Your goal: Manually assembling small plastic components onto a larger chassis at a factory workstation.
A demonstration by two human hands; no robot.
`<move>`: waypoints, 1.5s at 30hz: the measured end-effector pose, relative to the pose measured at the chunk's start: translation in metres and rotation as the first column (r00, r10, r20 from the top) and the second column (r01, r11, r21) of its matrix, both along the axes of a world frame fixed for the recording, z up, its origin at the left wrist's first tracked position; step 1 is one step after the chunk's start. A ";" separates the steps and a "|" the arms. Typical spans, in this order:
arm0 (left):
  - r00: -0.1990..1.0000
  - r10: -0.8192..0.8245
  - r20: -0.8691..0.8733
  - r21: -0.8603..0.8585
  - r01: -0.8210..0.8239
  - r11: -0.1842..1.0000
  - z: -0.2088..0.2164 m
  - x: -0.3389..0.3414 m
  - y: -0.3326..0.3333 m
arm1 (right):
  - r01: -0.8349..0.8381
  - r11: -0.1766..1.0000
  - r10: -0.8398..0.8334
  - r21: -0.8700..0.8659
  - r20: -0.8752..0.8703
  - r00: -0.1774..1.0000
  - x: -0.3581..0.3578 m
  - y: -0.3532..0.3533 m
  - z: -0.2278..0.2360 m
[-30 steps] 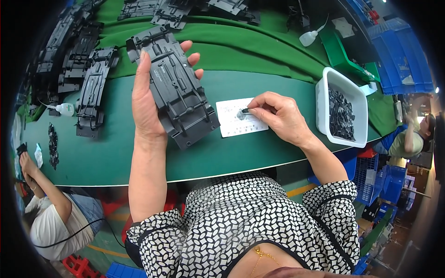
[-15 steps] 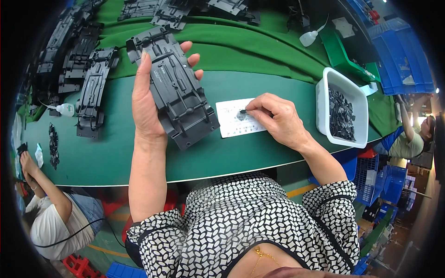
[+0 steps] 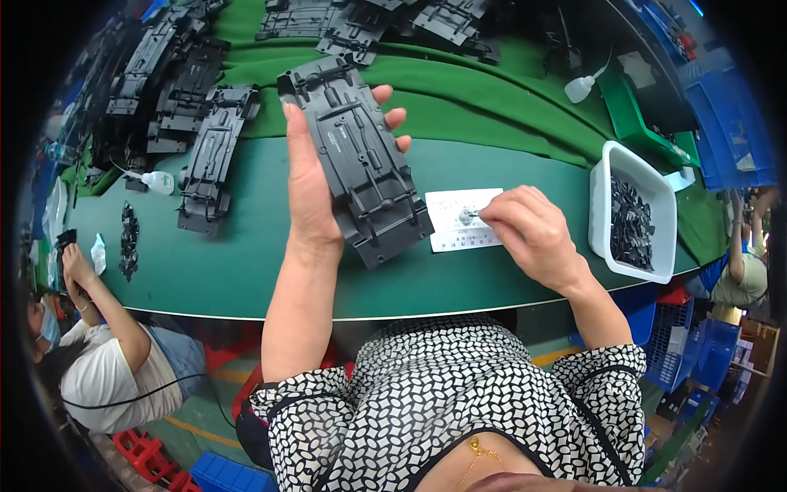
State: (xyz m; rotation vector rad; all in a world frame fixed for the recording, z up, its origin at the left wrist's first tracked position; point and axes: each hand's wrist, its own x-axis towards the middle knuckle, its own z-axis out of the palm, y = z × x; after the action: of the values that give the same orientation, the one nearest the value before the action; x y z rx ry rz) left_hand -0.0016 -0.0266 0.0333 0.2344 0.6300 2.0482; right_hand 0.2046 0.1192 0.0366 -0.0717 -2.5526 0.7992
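the black chassis plate [image 3: 356,156], held above the tabletop [image 3: 402,291], likely handles as light, stiff, slightly slippery plastic, best taken across its width. the left grip [image 3: 316,201] clamps around it; the right grip [image 3: 537,234] apparently pinches a small dark piece [image 3: 474,214] at the white card [image 3: 447,236].

The left forearm [image 3: 302,303] rises nearly upright to a left hand [image 3: 316,201] spread in a gripping curl, thumb pointing up, while the right forearm [image 3: 598,303] slants inward, the right hand [image 3: 537,234] pinching thumb against forefinger.
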 end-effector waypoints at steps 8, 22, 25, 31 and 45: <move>0.994 -0.077 -0.078 0.076 0.083 0.994 0.000 0.003 -0.003 | -0.083 0.937 0.170 0.340 -0.237 0.956 -0.010 -0.016 0.018; 0.993 -0.046 -0.111 0.098 0.058 0.993 0.002 0.008 -0.002 | -0.115 0.861 0.278 0.496 -0.268 0.923 -0.024 -0.025 0.006; 0.995 -0.020 -0.094 0.095 0.029 0.995 0.001 0.008 -0.001 | -0.120 0.858 0.285 0.500 -0.268 0.920 -0.025 -0.025 0.006; 0.997 -0.016 -0.078 0.136 0.026 0.990 0.002 0.009 0.001 | -0.127 0.857 0.290 0.499 -0.265 0.920 -0.025 -0.026 0.006; 0.988 -0.100 -0.121 0.178 0.121 0.977 -0.001 0.005 -0.006 | -0.156 0.842 0.309 0.516 -0.226 0.924 -0.029 -0.031 0.010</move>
State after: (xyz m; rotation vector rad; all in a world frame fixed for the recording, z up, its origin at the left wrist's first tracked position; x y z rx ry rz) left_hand 0.0031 -0.0329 0.0321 0.4846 0.4824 1.9963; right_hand 0.1755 0.0879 0.0467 0.5011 -2.4082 0.1910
